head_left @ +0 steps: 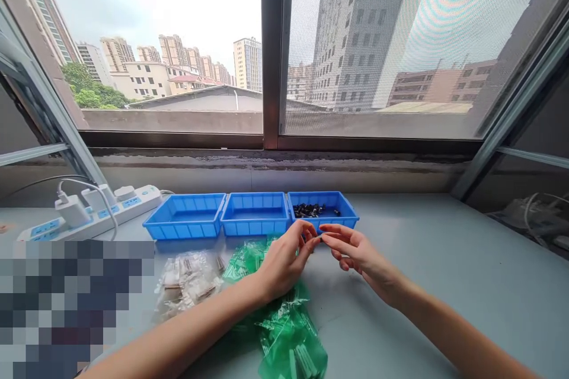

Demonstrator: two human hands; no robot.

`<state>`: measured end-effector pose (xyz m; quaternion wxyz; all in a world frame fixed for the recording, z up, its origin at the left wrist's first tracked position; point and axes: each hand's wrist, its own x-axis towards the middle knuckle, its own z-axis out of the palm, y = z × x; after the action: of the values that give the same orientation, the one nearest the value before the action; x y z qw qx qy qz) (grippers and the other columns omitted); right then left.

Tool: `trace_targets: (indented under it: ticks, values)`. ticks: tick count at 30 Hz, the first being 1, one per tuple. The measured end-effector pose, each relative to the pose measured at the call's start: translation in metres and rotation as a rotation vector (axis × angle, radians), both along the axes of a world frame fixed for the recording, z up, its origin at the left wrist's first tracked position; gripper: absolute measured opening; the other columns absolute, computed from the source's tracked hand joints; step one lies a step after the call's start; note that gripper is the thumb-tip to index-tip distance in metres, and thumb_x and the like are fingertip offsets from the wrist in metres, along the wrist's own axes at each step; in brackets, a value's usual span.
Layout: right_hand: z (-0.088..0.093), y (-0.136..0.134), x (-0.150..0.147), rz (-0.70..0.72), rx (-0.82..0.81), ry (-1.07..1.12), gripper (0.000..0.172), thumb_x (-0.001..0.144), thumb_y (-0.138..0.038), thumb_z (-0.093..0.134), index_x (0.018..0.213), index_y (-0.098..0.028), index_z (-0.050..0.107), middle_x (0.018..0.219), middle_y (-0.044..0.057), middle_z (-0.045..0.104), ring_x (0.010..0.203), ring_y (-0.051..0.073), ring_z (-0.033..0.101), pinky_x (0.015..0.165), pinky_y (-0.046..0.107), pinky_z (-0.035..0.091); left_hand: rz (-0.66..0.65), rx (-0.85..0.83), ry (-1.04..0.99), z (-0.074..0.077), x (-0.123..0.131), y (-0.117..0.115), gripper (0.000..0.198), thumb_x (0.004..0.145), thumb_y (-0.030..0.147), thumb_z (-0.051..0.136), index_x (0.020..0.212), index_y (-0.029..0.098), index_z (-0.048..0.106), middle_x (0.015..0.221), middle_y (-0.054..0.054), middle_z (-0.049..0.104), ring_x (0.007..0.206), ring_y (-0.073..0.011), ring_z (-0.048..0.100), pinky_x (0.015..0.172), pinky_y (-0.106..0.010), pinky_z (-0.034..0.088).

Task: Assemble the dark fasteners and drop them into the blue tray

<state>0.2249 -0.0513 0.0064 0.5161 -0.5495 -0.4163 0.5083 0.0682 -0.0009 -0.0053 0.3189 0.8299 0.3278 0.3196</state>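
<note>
My left hand (287, 257) is over the green plastic bags (291, 331), its thumb and fingers pinched together. Close against its fingertips, my right hand (355, 251) has thumb and forefinger almost closed. Between the two hands is a tiny dark piece, mostly hidden by the fingers; which hand grips it is hard to make out. Just behind them, the right blue tray (349, 213) holds many small black parts (308, 210). Clear bags (189, 281) with brownish pieces inside lie left of the green ones.
A middle blue tray (254, 226) and a left blue tray (184, 230) stand in line beside the right one. A white power strip (140, 204) with plugs and cables is at the back left. Behind the grey table (427, 260) is a window with a dark frame (272, 71).
</note>
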Motion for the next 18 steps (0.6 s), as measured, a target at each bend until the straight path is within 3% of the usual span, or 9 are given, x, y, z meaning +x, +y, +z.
trace_targets:
  ticks: [5, 10, 18]
  values:
    - [0.004, 0.0012, 0.0036, -0.051, 0.003, -0.002, 0.052, 0.053, -0.05, 0.076, 0.095, -0.02, 0.07, 0.054, -0.005, 0.047, 0.053, 0.011, 0.036, 0.049, 0.026, 0.029, -0.005, 0.005, -0.001, -0.0012, 0.0008, 0.0002, 0.02, 0.085, 0.036, 0.054, 0.098, 0.022, 0.049, 0.086, 0.002, 0.058, 0.065, -0.011, 0.053, 0.062, -0.023, 0.043]
    - [0.005, 0.0041, 0.0078, -0.105, 0.01, -0.036, 0.054, 0.055, -0.053, 0.072, 0.098, -0.02, 0.07, 0.049, -0.007, 0.042, 0.049, 0.011, 0.031, 0.049, 0.027, 0.026, -0.039, 0.096, 0.029, -0.0015, 0.0008, 0.0011, 0.012, 0.084, 0.032, 0.058, 0.088, 0.02, 0.059, 0.088, 0.0, 0.055, 0.064, -0.0098, 0.05, 0.063, -0.024, 0.044]
    - [0.0013, 0.0068, 0.0082, -0.168, 0.049, -0.065, 0.051, 0.051, -0.051, 0.075, 0.09, -0.018, 0.071, 0.053, -0.005, 0.05, 0.046, 0.008, 0.033, 0.047, 0.025, 0.03, -0.108, 0.131, -0.002, -0.0097, 0.0013, 0.0054, 0.006, 0.078, 0.026, 0.07, 0.074, 0.022, 0.072, 0.089, -0.001, 0.055, 0.063, -0.0079, 0.049, 0.062, -0.021, 0.044]
